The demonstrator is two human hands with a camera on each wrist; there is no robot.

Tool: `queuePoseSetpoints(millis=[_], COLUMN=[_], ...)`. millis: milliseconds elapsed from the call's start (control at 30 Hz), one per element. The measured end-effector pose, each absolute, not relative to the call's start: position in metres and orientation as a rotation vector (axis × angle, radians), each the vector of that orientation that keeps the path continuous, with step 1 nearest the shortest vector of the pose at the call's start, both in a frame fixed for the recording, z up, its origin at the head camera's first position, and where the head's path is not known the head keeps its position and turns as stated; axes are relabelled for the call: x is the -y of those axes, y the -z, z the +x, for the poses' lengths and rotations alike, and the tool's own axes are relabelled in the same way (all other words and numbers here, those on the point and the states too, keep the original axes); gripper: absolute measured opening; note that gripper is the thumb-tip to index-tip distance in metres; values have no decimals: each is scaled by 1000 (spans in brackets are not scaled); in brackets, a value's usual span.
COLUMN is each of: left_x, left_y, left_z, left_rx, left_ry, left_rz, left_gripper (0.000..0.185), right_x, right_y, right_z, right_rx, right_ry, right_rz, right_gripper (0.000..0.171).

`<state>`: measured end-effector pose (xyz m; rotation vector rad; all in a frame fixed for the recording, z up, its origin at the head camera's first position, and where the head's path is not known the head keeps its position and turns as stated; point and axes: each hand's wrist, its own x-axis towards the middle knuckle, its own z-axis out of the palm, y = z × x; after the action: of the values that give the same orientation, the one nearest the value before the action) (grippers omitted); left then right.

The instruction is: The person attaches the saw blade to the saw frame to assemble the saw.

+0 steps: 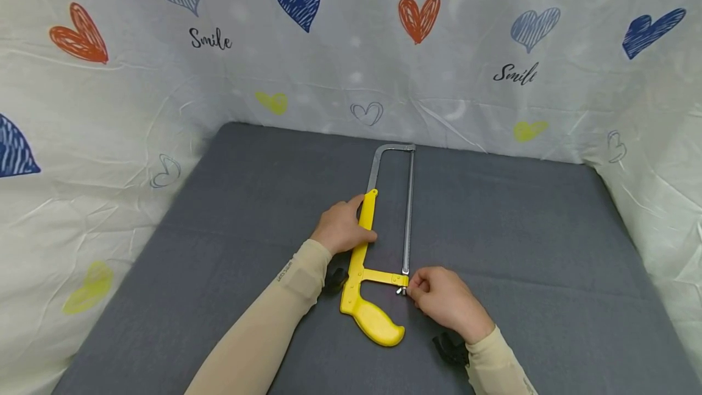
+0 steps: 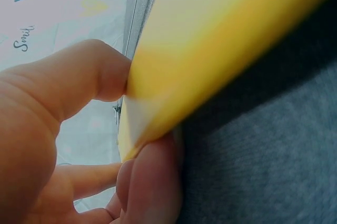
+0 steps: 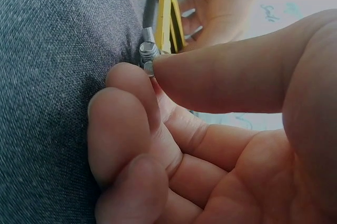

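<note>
A hacksaw (image 1: 378, 325) with a yellow handle and a silver front frame lies on the grey cloth, its handle toward me. The blade (image 1: 408, 218) runs along its right side. My left hand (image 1: 342, 227) grips the yellow frame bar above the handle, thumb on one side and fingers on the other; the left wrist view shows the yellow bar (image 2: 195, 40) up close between them. At the lower blade mount sits a silver wing nut (image 1: 401, 291) on a threaded screw (image 3: 149, 50). My right hand (image 1: 444, 297) pinches the wing nut with thumb and forefinger, its other fingers curled.
Grey cloth (image 1: 521, 224) covers the table on all sides of the saw. A white curtain (image 1: 351, 47) printed with hearts and "Smile" hangs behind the table and along both sides. Dark wrist straps (image 1: 452, 349) sit below my hands.
</note>
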<state>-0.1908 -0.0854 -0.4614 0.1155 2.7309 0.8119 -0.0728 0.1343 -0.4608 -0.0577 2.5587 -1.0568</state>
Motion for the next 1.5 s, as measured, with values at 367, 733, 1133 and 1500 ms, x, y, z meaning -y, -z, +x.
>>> queuePoseSetpoints(millis=[367, 733, 1133, 1500], left_x=[87, 87, 87, 87], left_y=[461, 461, 461, 461], left_z=[-190, -190, -191, -190], left_rx=[-2732, -2730, -2735, -2736], left_ry=[-828, -821, -811, -806], left_rz=[148, 136, 131, 128], left_gripper=[93, 93, 92, 92], right_x=[-136, -137, -133, -129], right_y=[460, 459, 455, 456], right_z=[-72, -72, -72, -71], right_rx=[-2534, -2562, -2581, -2614], right_ry=[1082, 1038, 1009, 1020], right_rz=[-39, -28, 69, 123], right_gripper=[17, 21, 28, 32])
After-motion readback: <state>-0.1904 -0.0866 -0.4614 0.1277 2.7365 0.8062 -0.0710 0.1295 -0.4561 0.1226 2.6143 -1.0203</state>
